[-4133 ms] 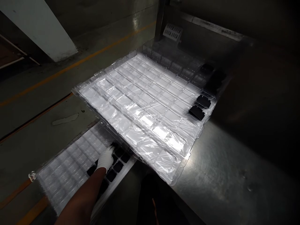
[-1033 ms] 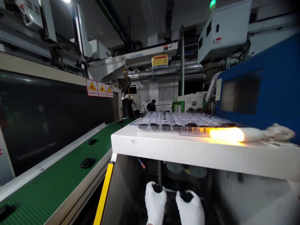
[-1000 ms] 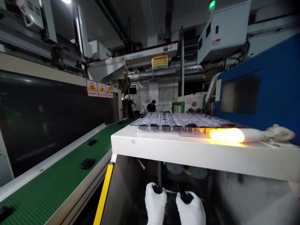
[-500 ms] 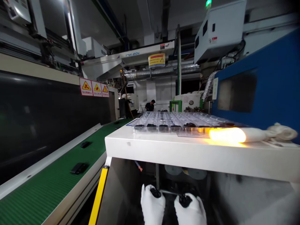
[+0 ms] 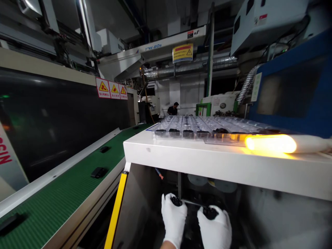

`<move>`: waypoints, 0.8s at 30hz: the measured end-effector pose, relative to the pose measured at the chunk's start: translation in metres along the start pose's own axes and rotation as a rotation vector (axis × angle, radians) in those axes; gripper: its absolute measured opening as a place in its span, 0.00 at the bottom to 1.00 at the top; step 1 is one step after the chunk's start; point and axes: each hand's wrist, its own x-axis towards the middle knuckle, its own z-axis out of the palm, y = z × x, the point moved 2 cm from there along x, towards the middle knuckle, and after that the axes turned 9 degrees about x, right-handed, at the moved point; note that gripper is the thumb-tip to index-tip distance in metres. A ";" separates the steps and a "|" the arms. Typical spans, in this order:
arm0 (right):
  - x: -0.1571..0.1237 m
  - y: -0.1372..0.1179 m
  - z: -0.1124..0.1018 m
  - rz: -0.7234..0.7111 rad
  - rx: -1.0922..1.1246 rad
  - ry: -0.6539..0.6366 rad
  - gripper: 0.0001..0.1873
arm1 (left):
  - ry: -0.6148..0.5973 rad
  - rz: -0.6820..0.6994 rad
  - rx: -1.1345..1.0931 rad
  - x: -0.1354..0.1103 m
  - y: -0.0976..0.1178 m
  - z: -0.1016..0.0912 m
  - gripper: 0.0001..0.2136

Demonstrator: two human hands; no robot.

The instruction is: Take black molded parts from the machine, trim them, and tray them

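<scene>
Hands unchanged: left hand [image 5: 173, 218] and right hand [image 5: 215, 229] still clutch black parts [image 5: 177, 201] beneath the white table [image 5: 207, 162].

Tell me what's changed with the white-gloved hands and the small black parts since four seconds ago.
Four seconds ago only the white-gloved left hand showed, reaching into a clear blister tray of black parts on a low shelf. Now it grips a small black plastic part, and the white-gloved right hand grips a second black part, both under the white table top. Over the last second both grips held.
</scene>
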 end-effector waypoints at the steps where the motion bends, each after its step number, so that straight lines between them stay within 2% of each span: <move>1: 0.000 -0.001 0.000 -0.013 -0.009 0.000 0.17 | 0.002 -0.003 0.017 0.000 0.001 0.000 0.07; 5: 0.001 0.003 0.000 0.094 0.027 -0.043 0.19 | 0.003 0.001 0.047 0.000 0.001 -0.001 0.07; 8: 0.002 0.005 0.001 0.035 -0.018 -0.027 0.19 | 0.047 0.063 0.106 0.000 0.001 -0.002 0.08; 11: 0.004 0.005 0.002 0.074 -0.021 -0.064 0.21 | 0.011 0.042 0.071 0.002 0.001 -0.002 0.06; 15: 0.002 0.001 -0.002 0.059 -0.009 -0.028 0.20 | 0.004 0.035 0.044 0.003 0.002 0.000 0.06; 18: 0.001 0.003 -0.004 0.208 0.031 -0.103 0.20 | -0.007 -0.010 0.012 0.001 -0.004 0.005 0.05; 19: 0.003 0.001 -0.005 0.219 0.021 -0.118 0.20 | -0.005 -0.014 0.007 0.000 -0.006 0.006 0.05; 22: 0.013 -0.020 -0.014 0.057 -0.042 -0.030 0.17 | 0.046 0.057 0.063 -0.001 -0.004 0.003 0.08; 24: 0.020 -0.042 -0.023 0.048 0.018 0.000 0.17 | 0.078 0.089 0.073 0.000 0.008 -0.006 0.10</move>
